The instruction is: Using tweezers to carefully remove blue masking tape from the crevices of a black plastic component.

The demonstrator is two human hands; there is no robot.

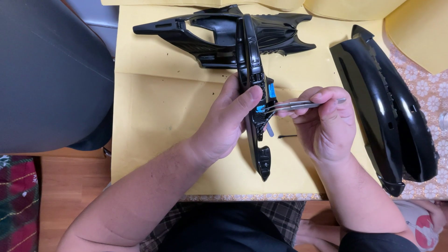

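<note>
A long black plastic part (pixel 254 93) is gripped upright over yellow paper (pixel 158 102) by the left hand (pixel 228 119), while metal tweezers (pixel 298 105), pinched shut in the right hand (pixel 326 123), touch its blue tab (pixel 260 108).
</note>
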